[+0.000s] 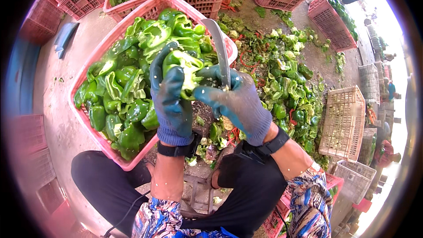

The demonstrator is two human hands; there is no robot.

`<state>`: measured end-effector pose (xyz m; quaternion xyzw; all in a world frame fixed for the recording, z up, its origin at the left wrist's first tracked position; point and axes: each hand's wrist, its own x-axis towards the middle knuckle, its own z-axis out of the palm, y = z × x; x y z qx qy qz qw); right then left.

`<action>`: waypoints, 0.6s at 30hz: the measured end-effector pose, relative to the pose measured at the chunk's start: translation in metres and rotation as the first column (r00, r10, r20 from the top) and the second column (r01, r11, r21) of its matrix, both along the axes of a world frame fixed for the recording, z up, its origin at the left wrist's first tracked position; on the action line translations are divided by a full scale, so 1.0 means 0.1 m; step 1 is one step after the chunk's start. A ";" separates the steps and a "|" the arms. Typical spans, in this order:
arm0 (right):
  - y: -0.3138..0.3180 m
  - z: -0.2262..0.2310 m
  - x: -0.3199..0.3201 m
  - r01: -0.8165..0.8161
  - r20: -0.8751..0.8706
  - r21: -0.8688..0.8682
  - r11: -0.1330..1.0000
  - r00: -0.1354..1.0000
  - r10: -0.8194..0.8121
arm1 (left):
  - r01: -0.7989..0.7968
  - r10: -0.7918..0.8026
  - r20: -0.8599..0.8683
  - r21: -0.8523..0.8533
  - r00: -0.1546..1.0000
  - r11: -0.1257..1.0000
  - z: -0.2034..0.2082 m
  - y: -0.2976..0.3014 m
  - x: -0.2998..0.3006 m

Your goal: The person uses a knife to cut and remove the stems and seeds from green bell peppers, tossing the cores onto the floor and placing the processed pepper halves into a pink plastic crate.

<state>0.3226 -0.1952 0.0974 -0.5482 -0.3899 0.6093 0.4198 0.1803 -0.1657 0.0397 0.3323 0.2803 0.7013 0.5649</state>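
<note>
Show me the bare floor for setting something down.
Mostly bare: floor left of the near crate, bordered by the blue piece above and left knee below. Crowded: right of the right hand, pepper scraps cover the ground; the near crate is heaped with peppers.

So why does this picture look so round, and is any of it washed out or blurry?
Head view: the fisheye lens leaves dark corners; head view, right side: glare bleaches the background; head view, left edge: the stacked crates look soft and hazy; head view, middle: the knife and cut pepper look fairly clear.
</note>
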 end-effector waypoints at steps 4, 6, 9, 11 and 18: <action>-0.09 0.07 0.05 -0.104 0.152 0.122 0.987 0.985 0.085 | 0.077 -0.085 0.226 0.041 0.971 0.996 0.05 0.02 0.06; -0.11 0.11 0.10 -0.132 0.214 0.188 0.973 0.973 0.090 | 0.041 -0.045 0.113 0.037 0.993 0.998 -0.01 0.03 0.05; -0.07 0.25 0.02 -0.313 0.504 0.483 0.818 0.863 0.032 | -0.244 0.326 -0.565 0.218 0.758 0.945 -0.36 0.07 -0.21; -0.06 0.29 0.13 -0.310 0.573 0.525 0.792 0.818 -0.060 | -0.185 0.171 -0.456 0.015 0.873 0.983 -0.35 0.06 -0.12; -0.05 -0.05 0.15 -0.575 0.750 0.394 0.717 0.652 0.111 | 0.120 -0.166 -0.225 -0.205 0.960 0.971 -0.27 -0.07 -0.15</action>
